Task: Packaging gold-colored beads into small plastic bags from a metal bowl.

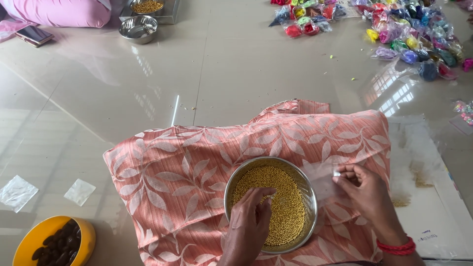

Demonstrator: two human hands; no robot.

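Both hands work low in the view, over a steel bowl (270,212) of tiny golden beads (281,197) that sits on a peach cushion with a pale leaf print (172,177). Left hand (250,221) dips into the bowl from its near rim, fingers bunched narrow and tips pinched together on the beads; whether any beads are caught between them I cannot tell. Right hand (362,189) rests just beside the bowl's right rim, thumb and forefinger closed on the edge of a small clear plastic pouch (322,180), which lies flat between that hand and the bowl, its long side running left to right. So the pouch lies to the right of the bead-pinching hand, just across the rim, and the right hand is the nearer one to it.

Around them on the tiled floor: a yellow bowl of dark brown pieces (54,241) at the lower left, two loose clear pouches (79,191) near it, a second steel bowl (138,28) far off at the top, and a heap of filled coloured packets (404,34) at the upper right.
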